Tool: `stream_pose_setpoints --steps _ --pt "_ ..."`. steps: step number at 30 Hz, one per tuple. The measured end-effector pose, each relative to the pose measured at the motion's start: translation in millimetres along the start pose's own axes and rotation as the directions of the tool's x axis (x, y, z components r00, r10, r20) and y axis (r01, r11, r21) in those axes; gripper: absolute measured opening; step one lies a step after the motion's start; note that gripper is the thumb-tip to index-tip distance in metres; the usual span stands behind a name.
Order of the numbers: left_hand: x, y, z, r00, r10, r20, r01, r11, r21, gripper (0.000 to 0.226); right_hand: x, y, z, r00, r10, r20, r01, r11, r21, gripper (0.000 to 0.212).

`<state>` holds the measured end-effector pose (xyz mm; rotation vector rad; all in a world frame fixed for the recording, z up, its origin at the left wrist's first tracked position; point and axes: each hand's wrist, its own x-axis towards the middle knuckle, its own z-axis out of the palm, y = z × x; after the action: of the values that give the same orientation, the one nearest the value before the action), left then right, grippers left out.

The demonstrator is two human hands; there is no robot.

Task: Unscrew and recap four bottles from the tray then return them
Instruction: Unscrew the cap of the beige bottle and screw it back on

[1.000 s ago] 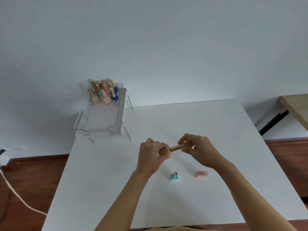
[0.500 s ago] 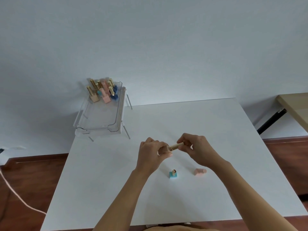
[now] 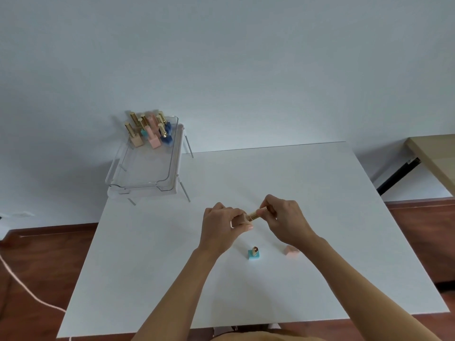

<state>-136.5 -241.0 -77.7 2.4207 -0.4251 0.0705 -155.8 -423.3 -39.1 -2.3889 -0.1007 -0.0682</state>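
Above the middle of the white table (image 3: 152, 267), my left hand (image 3: 222, 227) grips the beige body of a small bottle (image 3: 245, 217) held on its side. My right hand (image 3: 285, 221) pinches that bottle's gold cap (image 3: 256, 214), which sits against the body. A teal bottle (image 3: 254, 253) with a gold cap stands upright on the table just below my hands. To its right, partly behind my right wrist, rests a pink bottle (image 3: 291, 252). The clear tray (image 3: 145, 183) on wire legs stands at the table's back left, with several more bottles (image 3: 150, 131) at its far end.
The near half of the tray holds nothing. A wooden table (image 3: 433, 156) with a black leg is off to the right. A thin cord (image 3: 24, 289) trails across the brown floor at the left. A pale wall rises behind the table.
The hands stay together on the beige bottle and gold cap with only slight finger shifts. The view has drifted a little.
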Motion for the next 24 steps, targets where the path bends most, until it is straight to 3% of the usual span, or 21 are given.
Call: stream_pose_setpoints --steps 9,12,18,24 --pt "10 -17 11 0.987 -0.121 0.107 0.139 0.972 -0.189 0.022 26 14 1 0.992 0.028 0.122 -0.029 1.0 0.007 0.008" --pt "4 -33 24 0.954 -0.228 0.198 0.254 0.959 -0.122 0.046 41 25 4 0.994 0.073 0.085 -0.069 0.996 -0.053 0.011" --pt "-24 -52 59 0.837 -0.26 0.481 0.303 0.953 -0.011 0.06 76 54 17 0.972 0.18 0.149 -0.146 0.966 -0.214 0.018" --pt "-35 -52 87 0.836 -0.251 0.487 0.32 0.945 -0.063 0.064 91 65 37 0.941 0.213 0.263 -0.107 0.924 -0.368 0.022"
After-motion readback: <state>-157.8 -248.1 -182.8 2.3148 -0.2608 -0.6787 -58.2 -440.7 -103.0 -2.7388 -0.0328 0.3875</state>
